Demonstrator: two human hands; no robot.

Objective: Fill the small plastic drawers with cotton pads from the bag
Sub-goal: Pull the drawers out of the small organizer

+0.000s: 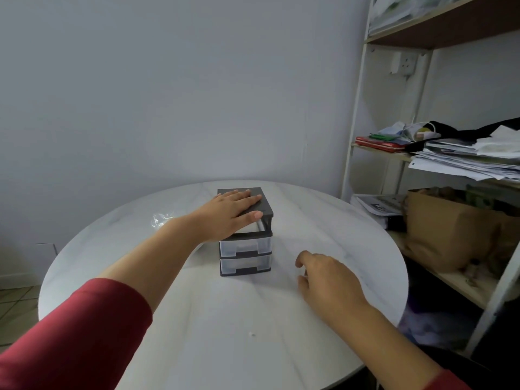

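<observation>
A small dark grey drawer unit (245,250) with clear plastic drawers stands in the middle of the round white table (197,319). My left hand (229,213) lies flat on its lid, fingers straight, the thumb by the front edge above the top drawer. Two lower drawers are closed; the top drawer's front is partly hidden by my hand. My right hand (327,275) hovers low over the table to the right of the unit, fingers loosely curled, holding nothing. A crumpled clear plastic bag (161,219) lies behind my left forearm, mostly hidden.
A white shelf rack (357,130) stands right of the table, loaded with stacked papers (464,156), red books (380,144) and a brown paper bag (450,229). A plain wall lies behind the table. Tiled floor shows at the lower left.
</observation>
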